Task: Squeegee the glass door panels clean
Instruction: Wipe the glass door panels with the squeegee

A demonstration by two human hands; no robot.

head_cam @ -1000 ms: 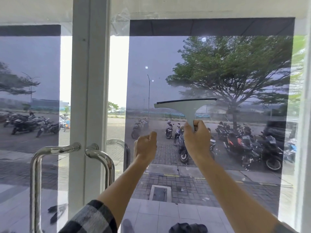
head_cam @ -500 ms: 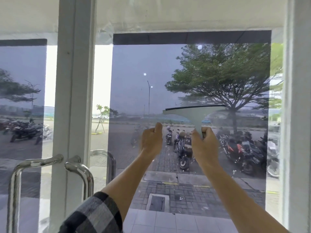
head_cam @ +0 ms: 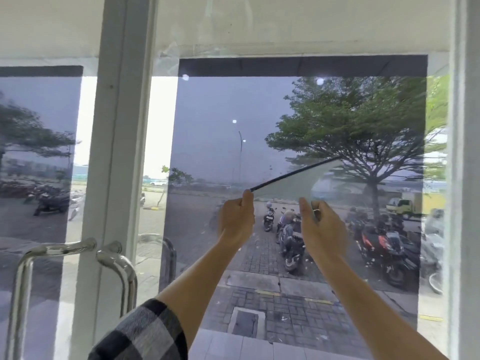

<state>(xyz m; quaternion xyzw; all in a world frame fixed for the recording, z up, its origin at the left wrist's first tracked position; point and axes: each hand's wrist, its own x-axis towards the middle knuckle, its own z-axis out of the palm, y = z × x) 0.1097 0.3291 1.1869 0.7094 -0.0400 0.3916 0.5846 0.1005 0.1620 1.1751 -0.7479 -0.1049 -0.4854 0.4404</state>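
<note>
A pale grey squeegee [head_cam: 293, 181] with a thin black rubber blade lies against the tinted right glass door panel [head_cam: 207, 141]. Its blade is tilted, the right end higher than the left. My left hand [head_cam: 237, 216] pinches the blade's lower left end between fingertips. My right hand [head_cam: 322, 227] is closed around the squeegee's handle below the blade's middle; the handle itself is hidden in my fingers. Both forearms reach up from the bottom of the view. The left glass door panel [head_cam: 39, 152] is at the far left.
A white door frame post [head_cam: 117, 157] divides the two panels. Chrome pull handles [head_cam: 114, 258] stick out low on the left. A white frame edge [head_cam: 465, 178] bounds the right side. Parked motorbikes and a tree show through the glass.
My left hand rose from a loose fist below the blade and took hold of the blade's left end. The blade went from level to tilted, left end down.
</note>
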